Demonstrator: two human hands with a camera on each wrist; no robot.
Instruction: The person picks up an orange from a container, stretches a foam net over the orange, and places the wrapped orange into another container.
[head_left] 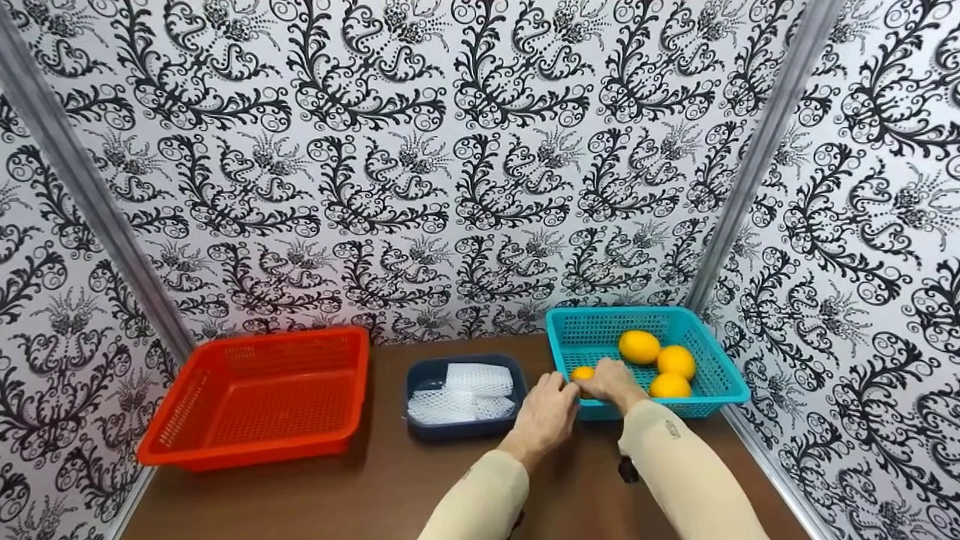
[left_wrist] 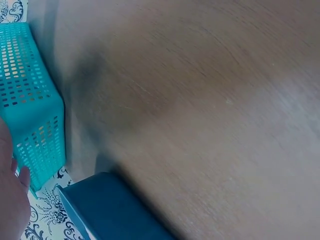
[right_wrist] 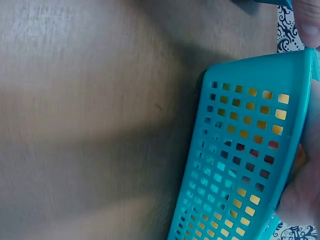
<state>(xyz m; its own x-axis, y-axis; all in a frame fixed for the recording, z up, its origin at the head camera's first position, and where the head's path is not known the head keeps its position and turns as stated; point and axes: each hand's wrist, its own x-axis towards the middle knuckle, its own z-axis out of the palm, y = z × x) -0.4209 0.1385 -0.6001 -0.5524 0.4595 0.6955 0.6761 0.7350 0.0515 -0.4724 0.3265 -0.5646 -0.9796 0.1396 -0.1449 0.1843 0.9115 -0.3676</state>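
Note:
A turquoise mesh basket (head_left: 720, 360) on the right of the table holds several oranges. Three oranges (head_left: 639, 347) lie together on its right side; another orange (head_left: 582, 373) is at the front left corner. My right hand (head_left: 611, 382) reaches over the front rim and grips this corner orange from the right, covering part of it. At the basket's front left corner, my left hand (head_left: 547, 409) has its fingertips by the rim, right next to that orange. In the left wrist view the left hand (left_wrist: 12, 195) shows beside the basket's mesh wall (left_wrist: 37, 135).
A dark blue tray (head_left: 465, 430) with white foam net sleeves (head_left: 478, 379) stands left of the basket, close to my left forearm. Farther left is a red-orange mesh basket (head_left: 259, 450) with a bare bottom. Patterned walls (head_left: 405, 187) enclose the brown table (head_left: 390, 487).

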